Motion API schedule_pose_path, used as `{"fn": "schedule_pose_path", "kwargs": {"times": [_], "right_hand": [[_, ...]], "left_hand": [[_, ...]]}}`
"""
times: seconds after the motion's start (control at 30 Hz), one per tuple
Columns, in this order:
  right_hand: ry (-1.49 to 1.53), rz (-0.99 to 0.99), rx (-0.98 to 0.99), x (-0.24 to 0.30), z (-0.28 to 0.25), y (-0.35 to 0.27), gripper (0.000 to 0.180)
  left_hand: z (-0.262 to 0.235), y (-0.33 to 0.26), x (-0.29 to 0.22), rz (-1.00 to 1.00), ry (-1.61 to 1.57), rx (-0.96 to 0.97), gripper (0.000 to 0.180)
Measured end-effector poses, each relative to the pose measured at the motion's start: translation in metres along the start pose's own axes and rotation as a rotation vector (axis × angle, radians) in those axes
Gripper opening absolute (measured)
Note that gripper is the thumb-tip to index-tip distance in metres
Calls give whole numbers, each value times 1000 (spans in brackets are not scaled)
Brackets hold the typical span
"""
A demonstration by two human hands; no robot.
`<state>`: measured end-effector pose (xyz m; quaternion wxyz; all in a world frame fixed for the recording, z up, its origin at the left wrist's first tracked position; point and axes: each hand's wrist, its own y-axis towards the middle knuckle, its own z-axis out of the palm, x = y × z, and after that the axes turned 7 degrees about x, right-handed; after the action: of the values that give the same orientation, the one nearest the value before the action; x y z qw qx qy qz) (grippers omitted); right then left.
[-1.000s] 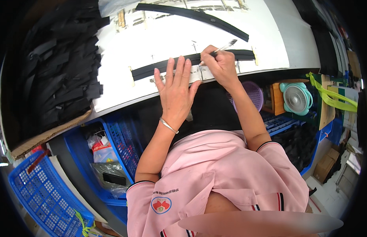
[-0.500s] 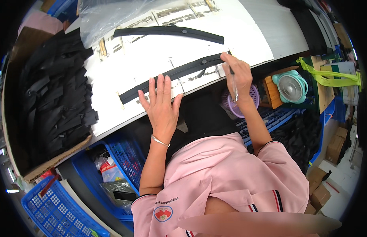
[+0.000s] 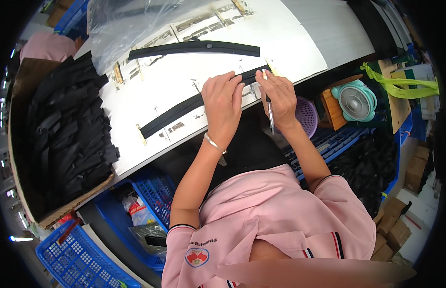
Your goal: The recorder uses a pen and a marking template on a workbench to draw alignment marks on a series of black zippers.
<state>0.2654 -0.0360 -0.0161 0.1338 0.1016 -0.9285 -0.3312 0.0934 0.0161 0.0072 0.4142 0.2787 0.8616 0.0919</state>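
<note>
A long black zipper strip lies in a gentle curve along the near edge of the white board. Over its right half bends my left hand, fingers drawn together and pinching at the strip; the small round piece seen there before is now covered. Close beside it, my right hand presses fingertips on the strip near its right end. A silver pen is tucked in that hand, pointing down toward me. Farther back on the board rests a second black strip with a small round piece on it.
At left stands a cardboard box heaped with black strips. Clear plastic sheeting covers the board's far left. Below the table are blue baskets and a purple basket; a turquoise fan stands at right.
My left hand has slid right along the strip, its spread fingers now drawn together. My right hand has shifted slightly left and down, still with the pen, so the hands are closer together.
</note>
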Motion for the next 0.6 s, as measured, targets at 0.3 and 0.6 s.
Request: {"fn": "schedule_pose_path", "kwargs": {"times": [0.3,0.6], "right_hand": [[259,110,23,-8,-16,38,21],[729,474,209,-13,15,48,14]], "left_hand": [[15,7,0,20,81,-54,12],[16,7,0,12,79,-68,13]]}}
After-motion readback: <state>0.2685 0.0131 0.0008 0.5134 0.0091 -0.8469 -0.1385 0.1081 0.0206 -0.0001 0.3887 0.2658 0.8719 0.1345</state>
